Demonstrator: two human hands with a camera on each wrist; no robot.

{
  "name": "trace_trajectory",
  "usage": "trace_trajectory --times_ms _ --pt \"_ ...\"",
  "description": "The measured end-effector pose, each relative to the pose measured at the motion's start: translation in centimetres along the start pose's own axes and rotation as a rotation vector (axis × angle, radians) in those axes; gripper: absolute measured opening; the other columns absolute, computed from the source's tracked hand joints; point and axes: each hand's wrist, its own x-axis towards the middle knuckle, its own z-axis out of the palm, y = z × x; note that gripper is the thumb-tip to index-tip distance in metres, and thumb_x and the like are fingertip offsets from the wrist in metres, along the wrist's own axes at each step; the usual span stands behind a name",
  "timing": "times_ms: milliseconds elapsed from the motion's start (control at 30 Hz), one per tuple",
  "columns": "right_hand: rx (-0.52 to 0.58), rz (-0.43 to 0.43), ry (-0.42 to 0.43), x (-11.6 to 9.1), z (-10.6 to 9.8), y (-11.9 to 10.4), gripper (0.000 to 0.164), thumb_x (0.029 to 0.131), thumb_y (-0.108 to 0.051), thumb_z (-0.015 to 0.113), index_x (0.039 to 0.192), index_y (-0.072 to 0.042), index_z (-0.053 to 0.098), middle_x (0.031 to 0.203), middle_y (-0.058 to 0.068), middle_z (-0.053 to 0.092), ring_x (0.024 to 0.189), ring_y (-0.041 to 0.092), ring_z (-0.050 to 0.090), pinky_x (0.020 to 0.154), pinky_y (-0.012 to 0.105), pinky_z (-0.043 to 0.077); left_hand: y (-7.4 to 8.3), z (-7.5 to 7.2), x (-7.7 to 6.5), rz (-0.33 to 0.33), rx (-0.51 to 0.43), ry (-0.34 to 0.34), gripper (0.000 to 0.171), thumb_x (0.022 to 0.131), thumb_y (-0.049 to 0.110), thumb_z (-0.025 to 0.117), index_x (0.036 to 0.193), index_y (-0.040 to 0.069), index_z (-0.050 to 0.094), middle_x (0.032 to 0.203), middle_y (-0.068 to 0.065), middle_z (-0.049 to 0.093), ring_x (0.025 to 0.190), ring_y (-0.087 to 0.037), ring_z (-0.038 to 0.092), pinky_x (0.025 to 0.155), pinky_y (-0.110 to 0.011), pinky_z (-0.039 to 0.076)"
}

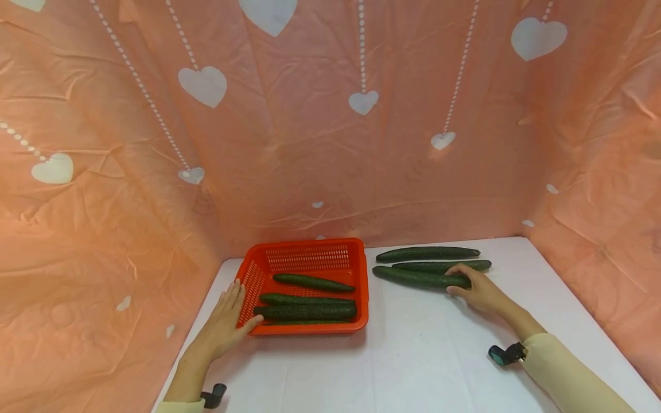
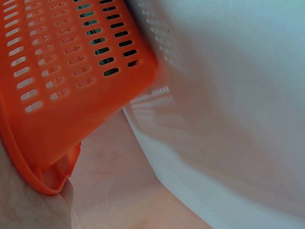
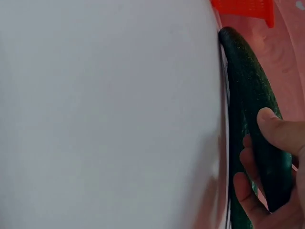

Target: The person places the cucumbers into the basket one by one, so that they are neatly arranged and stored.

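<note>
My right hand [image 1: 481, 293] grips the right end of a long dark green cucumber [image 1: 413, 278] on the table. In the right wrist view the thumb [image 3: 274, 125] lies on one side of this cucumber [image 3: 248, 76] and the fingers curl round the other. Two more cucumbers, a middle one [image 1: 408, 266] and a far one [image 1: 428, 253], lie just behind it. My left hand [image 1: 219, 327] rests with straight, spread fingers on the left rim of a red slotted plastic basket [image 1: 368, 292]. Several cucumbers [image 1: 310, 312] lie inside, roughly side by side.
A white-covered table [image 1: 413, 361] carries everything. Orange cloth [image 1: 392, 172] with white hearts hangs behind it and along both sides. The basket stands at the back left, close to the cloth. Dark wrist devices [image 1: 508, 354] sit at both sleeves.
</note>
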Motion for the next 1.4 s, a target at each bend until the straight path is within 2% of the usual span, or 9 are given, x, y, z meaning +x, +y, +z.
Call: trace_trajectory --times_ms 233,467,733,800,967,1033,1233,1300,1400 --pt "0.013 0.034 0.031 -0.3 -0.5 -0.7 0.035 0.102 -0.024 0.077 0.13 -0.007 0.066 0.133 0.025 0.067 0.125 0.052 0.063 0.096 0.066 0.055 0.0 0.1 0.0 -0.008 -0.001 -0.007 0.101 0.105 0.059 0.059 0.167 -0.01 0.018 0.178 -0.027 0.003 0.163 -0.049 0.003 0.13 -0.067 0.009" --pt "-0.015 -0.02 0.11 -0.8 -1.1 -1.5 0.033 0.098 -0.018 0.08 0.127 -0.006 0.069 0.13 0.025 0.07 0.126 0.053 0.062 0.101 0.069 0.05 -0.1 0.2 0.0 -0.003 -0.011 0.001 0.101 0.105 0.058 0.06 0.166 -0.011 0.018 0.177 -0.028 0.004 0.163 -0.049 0.003 0.13 -0.067 0.008" --pt "-0.015 -0.047 0.188 -1.2 -1.9 -2.4 0.033 0.095 -0.013 0.082 0.126 -0.007 0.07 0.127 0.022 0.071 0.121 0.049 0.064 0.096 0.064 0.05 0.0 0.1 0.0 -0.011 0.005 -0.007 0.1 0.105 0.058 0.059 0.167 -0.01 0.018 0.177 -0.027 0.004 0.164 -0.048 0.003 0.131 -0.066 0.009" --pt "-0.01 -0.041 0.206 -1.2 -2.1 -2.7 0.034 0.096 -0.014 0.082 0.127 -0.008 0.07 0.125 0.02 0.072 0.12 0.038 0.065 0.098 0.054 0.052 0.0 0.0 0.0 -0.013 0.003 -0.007 0.101 0.105 0.059 0.059 0.167 -0.01 0.018 0.178 -0.027 0.004 0.164 -0.048 0.003 0.131 -0.065 0.008" --pt "0.026 -0.027 0.227 -1.1 -2.5 -3.6 0.034 0.097 -0.016 0.081 0.129 -0.009 0.069 0.129 0.02 0.07 0.124 0.036 0.062 0.103 0.057 0.051 -0.1 0.0 0.1 -0.013 -0.002 -0.004 0.101 0.105 0.059 0.06 0.167 -0.01 0.018 0.178 -0.027 0.003 0.164 -0.048 0.002 0.131 -0.065 0.008" --pt "0.044 -0.028 0.232 -1.0 -2.6 -4.1 0.035 0.098 -0.015 0.081 0.129 -0.008 0.069 0.132 0.022 0.069 0.127 0.043 0.059 0.101 0.07 0.047 -0.1 0.0 0.1 -0.01 0.002 0.001 0.101 0.105 0.059 0.06 0.166 -0.01 0.019 0.178 -0.027 0.004 0.164 -0.048 0.003 0.131 -0.066 0.009" --pt "0.031 -0.025 0.266 -0.3 -2.8 -5.3 0.034 0.098 -0.02 0.082 0.129 -0.012 0.071 0.131 0.015 0.071 0.121 0.014 0.06 0.101 0.059 0.048 -0.1 0.1 0.1 -0.004 0.0 0.011 0.101 0.104 0.058 0.061 0.166 -0.011 0.02 0.178 -0.027 0.005 0.164 -0.048 0.004 0.131 -0.066 0.01" --pt "0.038 -0.028 0.26 -0.1 -2.7 -5.8 0.034 0.098 -0.02 0.081 0.129 -0.012 0.071 0.131 0.015 0.071 0.123 0.016 0.06 0.103 0.061 0.048 -0.1 0.1 0.1 -0.002 -0.002 0.011 0.101 0.104 0.058 0.061 0.166 -0.011 0.02 0.177 -0.028 0.005 0.164 -0.048 0.004 0.131 -0.065 0.009" --pt "0.068 -0.035 0.241 0.4 -2.6 -6.5 0.034 0.098 -0.018 0.081 0.129 -0.01 0.07 0.131 0.018 0.07 0.126 0.033 0.061 0.105 0.065 0.047 0.0 0.1 0.1 -0.002 -0.005 0.009 0.101 0.104 0.058 0.061 0.166 -0.011 0.019 0.177 -0.028 0.005 0.164 -0.048 0.004 0.131 -0.065 0.009"
